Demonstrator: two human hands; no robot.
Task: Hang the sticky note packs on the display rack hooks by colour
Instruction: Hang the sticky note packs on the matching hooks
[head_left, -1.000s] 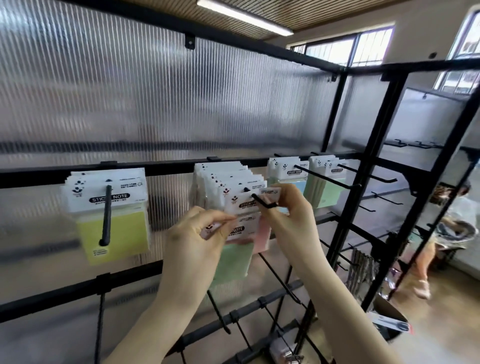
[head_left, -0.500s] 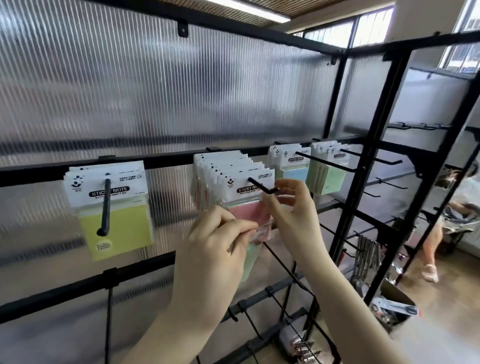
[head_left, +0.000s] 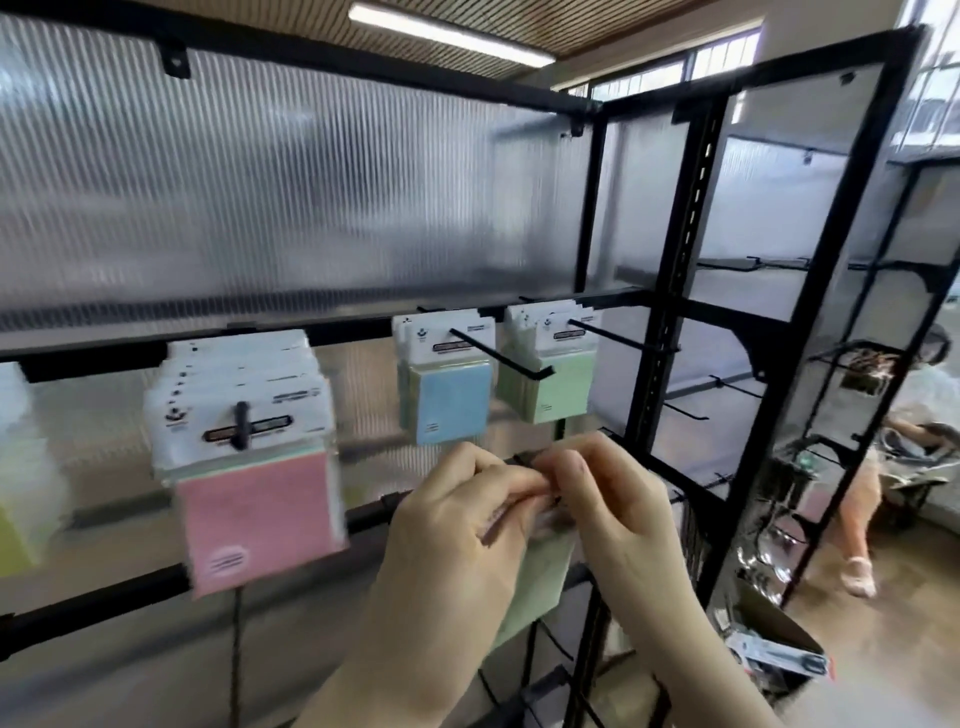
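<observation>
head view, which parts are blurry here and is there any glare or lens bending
Head view: motion blur smears the pink packs and the yellow packs at the left edge; the blue packs read sharper. Soft glare streaks the ribbed panel, the windows blow out white, and the wide lens bows the black rack frame.
</observation>
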